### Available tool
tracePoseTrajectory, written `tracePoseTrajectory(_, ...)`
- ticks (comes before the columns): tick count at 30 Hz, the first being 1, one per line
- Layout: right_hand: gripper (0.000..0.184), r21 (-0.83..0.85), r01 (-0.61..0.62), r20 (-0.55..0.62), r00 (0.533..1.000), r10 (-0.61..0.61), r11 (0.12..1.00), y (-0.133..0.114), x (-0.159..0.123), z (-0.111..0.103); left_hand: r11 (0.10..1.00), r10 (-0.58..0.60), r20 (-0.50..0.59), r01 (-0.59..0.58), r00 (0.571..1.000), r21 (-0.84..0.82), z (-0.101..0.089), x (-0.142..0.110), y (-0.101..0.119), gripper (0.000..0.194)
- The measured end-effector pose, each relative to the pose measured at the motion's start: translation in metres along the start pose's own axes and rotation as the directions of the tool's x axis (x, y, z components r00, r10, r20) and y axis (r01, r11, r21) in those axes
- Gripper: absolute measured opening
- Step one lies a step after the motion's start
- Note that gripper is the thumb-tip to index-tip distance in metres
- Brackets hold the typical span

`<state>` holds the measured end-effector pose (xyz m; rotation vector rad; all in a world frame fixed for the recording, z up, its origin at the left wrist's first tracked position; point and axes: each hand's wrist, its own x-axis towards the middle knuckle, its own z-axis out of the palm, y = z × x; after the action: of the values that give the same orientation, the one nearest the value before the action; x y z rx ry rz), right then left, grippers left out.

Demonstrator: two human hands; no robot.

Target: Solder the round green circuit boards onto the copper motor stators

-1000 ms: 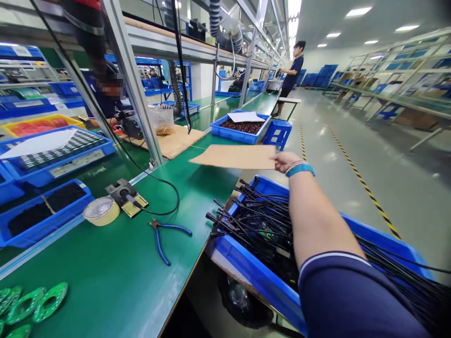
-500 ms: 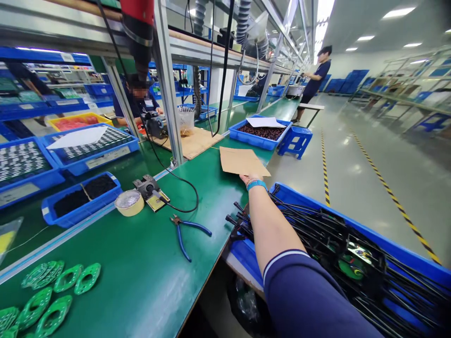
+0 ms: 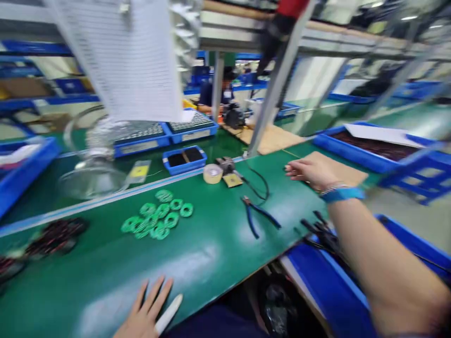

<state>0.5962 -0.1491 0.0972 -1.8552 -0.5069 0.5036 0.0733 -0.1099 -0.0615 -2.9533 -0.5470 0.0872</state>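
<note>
My left hand (image 3: 146, 307) rests at the bench's front edge with its fingers spread and a white cover on the thumb. It holds nothing. My right hand (image 3: 312, 171) reaches out over the green bench, its fingers stretched to the left and nothing seen in them. Behind that hand lies a flat piece of brown cardboard (image 3: 343, 170), partly hidden by it. Blue-handled cutting pliers (image 3: 259, 216) lie with open handles nearer to me. Several green ring-shaped circuit boards (image 3: 171, 219) are grouped on the bench beyond my left hand.
A tape roll (image 3: 213, 174) sits beside a small blue bin (image 3: 185, 160). Dark wire coils (image 3: 58, 238) lie at left. A blue tray of black cables (image 3: 326, 234) stands at right. A hanging paper sheet (image 3: 130, 61) covers the upper left. A co-worker (image 3: 225, 89) is across the bench.
The view has swung left, bringing my left hand, the wire coils and the paper sheet into sight. My right hand has let go of the cardboard, which lies on the bench.
</note>
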Motion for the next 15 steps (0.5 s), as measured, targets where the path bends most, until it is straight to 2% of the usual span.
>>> tracePoseTrajectory(1,0.015,-0.04,0.05,0.067,0.997,-0.047,0.998,-0.02,-0.017,0.011,0.998,0.056,-0.026,-0.057,0.998,-0.027,0.001,-0.001,0.0,0.082)
tracePoseTrajectory(2,0.015,-0.085,0.134,0.123,0.985,-0.123,0.987,-0.04,-0.036,0.022,0.996,0.05,-0.007,-0.05,0.999,-0.07,-0.001,-0.001,-0.002,0.085)
tracePoseTrajectory(3,0.021,-0.202,0.344,0.208,0.93,-0.303,0.917,-0.059,-0.056,0.031,0.988,0.062,0.021,-0.058,0.998,-0.142,-0.006,0.0,-0.005,0.084)
tracePoseTrajectory(5,0.037,-0.397,0.645,0.367,0.763,-0.531,0.653,-0.089,-0.101,0.05,0.933,0.099,0.064,-0.07,0.993,-0.352,-0.021,-0.002,-0.015,0.081)
tracePoseTrajectory(7,0.042,-0.422,0.809,0.498,0.584,-0.642,0.409,-0.101,-0.146,0.072,0.805,0.132,0.079,-0.06,0.988,-0.591,-0.037,-0.011,-0.031,0.073)
tracePoseTrajectory(8,0.04,-0.405,0.857,0.56,0.507,-0.655,0.317,-0.099,-0.166,0.085,0.744,0.109,0.064,-0.038,0.992,-0.667,-0.042,-0.019,-0.041,0.068)
tracePoseTrajectory(9,0.037,-0.39,0.885,0.616,0.455,-0.643,0.253,-0.092,-0.186,0.1,0.712,0.066,0.044,-0.016,0.997,-0.702,-0.045,-0.028,-0.052,0.063)
tracePoseTrajectory(10,0.035,-0.35,0.915,0.667,0.395,-0.631,0.203,-0.08,-0.204,0.117,0.709,0.013,0.019,0.005,1.0,-0.705,-0.045,-0.039,-0.064,0.059)
tracePoseTrajectory(11,0.033,-0.29,0.937,0.746,0.348,-0.568,0.193,-0.065,-0.22,0.135,0.731,-0.041,-0.009,0.024,0.999,-0.682,-0.044,-0.051,-0.077,0.055)
tracePoseTrajectory(12,0.033,-0.253,0.948,0.788,0.317,-0.528,0.193,-0.048,-0.236,0.152,0.767,-0.091,-0.036,0.047,0.995,-0.64,-0.042,-0.063,-0.091,0.051)
tracePoseTrajectory(13,0.033,-0.233,0.949,0.838,0.306,-0.453,0.211,-0.03,-0.25,0.17,0.807,-0.14,-0.059,0.08,0.988,-0.585,-0.039,-0.075,-0.105,0.045)
tracePoseTrajectory(15,0.033,-0.251,0.92,0.906,0.332,-0.261,0.299,0.004,-0.275,0.201,0.873,-0.259,-0.099,0.188,0.961,-0.451,-0.036,-0.094,-0.138,0.031)
